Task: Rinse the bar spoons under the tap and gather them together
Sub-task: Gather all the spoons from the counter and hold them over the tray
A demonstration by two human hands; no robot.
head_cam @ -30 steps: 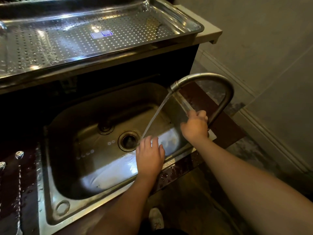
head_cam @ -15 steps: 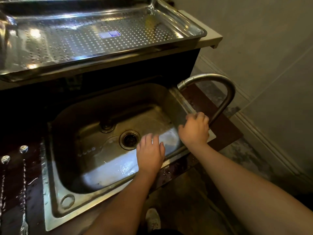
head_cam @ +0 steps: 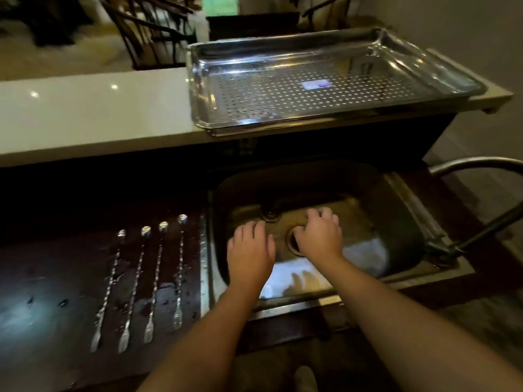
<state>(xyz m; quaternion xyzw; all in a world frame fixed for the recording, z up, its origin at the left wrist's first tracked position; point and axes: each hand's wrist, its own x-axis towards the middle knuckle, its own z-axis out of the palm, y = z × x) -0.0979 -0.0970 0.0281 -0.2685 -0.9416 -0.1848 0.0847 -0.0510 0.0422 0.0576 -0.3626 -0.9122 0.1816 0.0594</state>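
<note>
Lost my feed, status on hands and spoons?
Both hands, left and right, empty over sink. Four spoons lie apart on counter, left of it. Nothing blocking.

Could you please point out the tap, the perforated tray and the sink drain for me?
Tap (head_cam: 478, 162), head view, on the curved spout.
Perforated tray (head_cam: 283, 94), head view, on its holed floor.
Sink drain (head_cam: 293, 246), head view, on the ring's left edge beside the right hand.

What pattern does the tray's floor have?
Rows of small round holes across the shiny steel tray, with a small bluish label; head view.
</note>
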